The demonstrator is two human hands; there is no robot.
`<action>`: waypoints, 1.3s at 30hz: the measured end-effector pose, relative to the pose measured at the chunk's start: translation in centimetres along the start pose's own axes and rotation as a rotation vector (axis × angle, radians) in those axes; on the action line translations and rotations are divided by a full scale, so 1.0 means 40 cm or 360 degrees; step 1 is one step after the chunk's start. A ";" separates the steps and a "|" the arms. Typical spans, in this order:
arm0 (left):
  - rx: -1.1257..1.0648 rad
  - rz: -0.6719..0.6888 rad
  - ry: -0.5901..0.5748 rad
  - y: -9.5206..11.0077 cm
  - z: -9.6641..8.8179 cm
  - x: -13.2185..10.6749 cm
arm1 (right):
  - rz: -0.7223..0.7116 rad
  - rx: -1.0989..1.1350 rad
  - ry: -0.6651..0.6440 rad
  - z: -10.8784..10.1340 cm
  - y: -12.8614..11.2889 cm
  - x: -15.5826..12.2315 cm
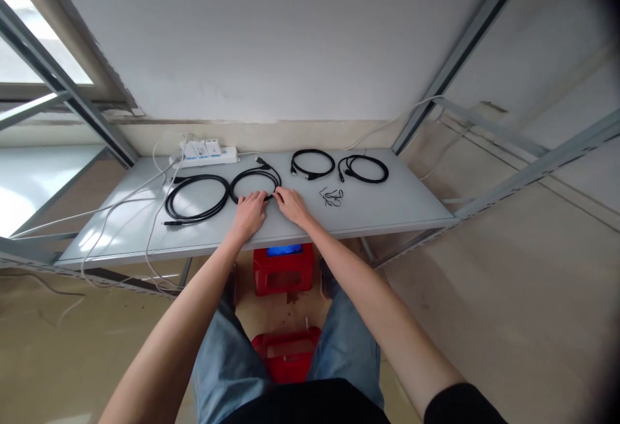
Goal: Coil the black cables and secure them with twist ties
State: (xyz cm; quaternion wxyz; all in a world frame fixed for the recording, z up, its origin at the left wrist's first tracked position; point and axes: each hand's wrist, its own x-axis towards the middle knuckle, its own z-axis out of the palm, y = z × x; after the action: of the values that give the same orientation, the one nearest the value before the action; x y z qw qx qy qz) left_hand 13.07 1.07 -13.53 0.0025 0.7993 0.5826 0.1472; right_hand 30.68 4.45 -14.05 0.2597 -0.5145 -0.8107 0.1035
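Observation:
Both of my hands rest on a grey metal shelf [397,208] at the near edge of a coiled black cable [255,181]. My left hand [250,213] lies on the coil's lower rim with its fingers curled over the cable. My right hand [291,204] touches the same coil at its right side, fingertips pinched at the cable. A larger black coil [197,199] lies just left of it. Two more black coils [312,164] [363,168] lie farther back on the right. A small heap of thin black ties [332,197] sits right of my right hand.
A white power strip [206,153] with plugs sits at the shelf's back left, and white cords [126,208] trail off the left side. Two red plastic stools [283,268] [287,352] stand on the floor below, between my knees. Slanted metal frame bars rise on both sides.

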 end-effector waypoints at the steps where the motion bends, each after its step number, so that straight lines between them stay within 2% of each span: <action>1: 0.0023 0.0007 -0.0001 0.002 -0.002 -0.001 | -0.0019 -0.0028 0.0001 -0.001 -0.001 -0.001; 7: 0.0130 0.0022 0.0048 0.016 -0.016 -0.016 | -0.0166 -0.0336 -0.0010 -0.013 -0.026 -0.016; 11: 0.0157 0.0024 0.0071 0.021 -0.023 -0.024 | -0.0173 -0.0421 0.0009 -0.021 -0.044 -0.030; 14: 0.0172 0.0008 0.0058 0.019 -0.025 -0.026 | -0.0120 -0.0260 0.0050 -0.019 -0.039 -0.031; 19: 0.0099 0.0001 -0.0013 0.012 -0.023 -0.019 | 0.0234 0.0491 0.0095 -0.004 -0.002 -0.012; 22: 0.0083 -0.0010 -0.0030 0.008 -0.019 -0.014 | 0.0303 0.0754 0.0138 0.002 0.015 -0.004; 28: 0.0066 0.0001 -0.0011 0.000 -0.010 -0.009 | 0.0321 0.0838 0.0267 -0.004 0.010 -0.011; 39: 0.0004 -0.0034 -0.0002 0.007 -0.014 -0.012 | 0.0094 0.0837 0.0048 0.009 0.013 -0.011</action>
State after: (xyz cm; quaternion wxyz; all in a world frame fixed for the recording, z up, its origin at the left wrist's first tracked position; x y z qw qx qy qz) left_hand 13.06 0.43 -13.05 0.0035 0.7931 0.5913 0.1459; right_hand 31.06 4.34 -14.71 0.3934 -0.4541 -0.7366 0.3104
